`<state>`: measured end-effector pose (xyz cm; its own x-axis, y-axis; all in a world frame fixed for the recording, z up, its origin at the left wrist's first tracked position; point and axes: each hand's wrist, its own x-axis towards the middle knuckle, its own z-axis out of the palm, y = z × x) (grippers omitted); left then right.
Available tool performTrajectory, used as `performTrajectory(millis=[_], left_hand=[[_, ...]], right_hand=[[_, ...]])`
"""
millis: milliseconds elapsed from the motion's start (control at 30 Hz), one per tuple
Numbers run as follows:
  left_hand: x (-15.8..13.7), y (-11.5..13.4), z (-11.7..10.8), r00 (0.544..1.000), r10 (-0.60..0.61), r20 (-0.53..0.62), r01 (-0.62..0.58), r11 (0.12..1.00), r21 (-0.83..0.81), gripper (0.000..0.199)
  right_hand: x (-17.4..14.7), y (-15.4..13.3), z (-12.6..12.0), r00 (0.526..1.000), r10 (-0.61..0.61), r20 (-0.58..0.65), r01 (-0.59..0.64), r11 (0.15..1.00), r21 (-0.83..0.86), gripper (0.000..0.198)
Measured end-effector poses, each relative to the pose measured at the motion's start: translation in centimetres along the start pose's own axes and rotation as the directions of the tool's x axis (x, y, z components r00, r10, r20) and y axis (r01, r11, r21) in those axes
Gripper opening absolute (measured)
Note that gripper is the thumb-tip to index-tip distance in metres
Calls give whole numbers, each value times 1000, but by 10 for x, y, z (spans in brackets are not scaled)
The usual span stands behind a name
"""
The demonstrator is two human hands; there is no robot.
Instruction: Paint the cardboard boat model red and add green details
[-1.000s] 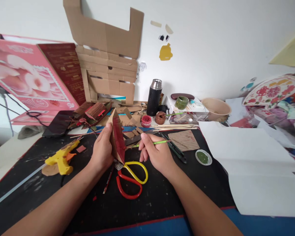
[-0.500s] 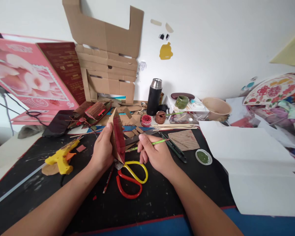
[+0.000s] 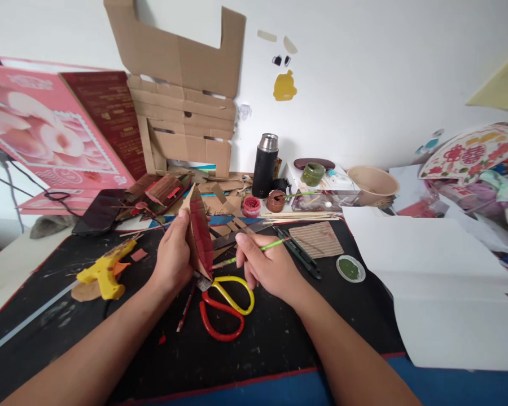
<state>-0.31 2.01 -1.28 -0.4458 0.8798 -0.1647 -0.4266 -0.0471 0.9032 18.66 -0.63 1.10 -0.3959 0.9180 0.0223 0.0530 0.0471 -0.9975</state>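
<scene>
L hand (image 3: 173, 245) is pinching red cardbd (image 3: 202, 239), R hand (image 3: 271, 269) is pinching brush (image 3: 275, 243), red-paint pot (image 3: 252, 213) & brown-paint jar (image 3: 275, 208) sitting nr flask (image 3: 264, 172).

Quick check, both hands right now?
Left hand: closed, holding the cardboard piece.
Right hand: closed, holding the green brush.
</scene>
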Motion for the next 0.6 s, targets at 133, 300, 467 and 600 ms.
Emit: performTrajectory(millis=[133,300,467,600], left_hand=[[-2,1,0,1000,-18,-13,18,1000,4,47],[-2,1,1,998,-56,-33,56,998,3,48],[-5,1,3,996,-88,-24,88,996,-17,50],[-9,0,4,994,-106,-4,106,994,-13,55]], right_hand=[[0,1,1,1000,3,-5,-3,1000,6,60],[2,0,7,999,27,-42,-25,998,54,62],[2,-1,12,997,16,-76,-11,997,76,64],[2,0,12,996,-7,-92,12,998,59,64]])
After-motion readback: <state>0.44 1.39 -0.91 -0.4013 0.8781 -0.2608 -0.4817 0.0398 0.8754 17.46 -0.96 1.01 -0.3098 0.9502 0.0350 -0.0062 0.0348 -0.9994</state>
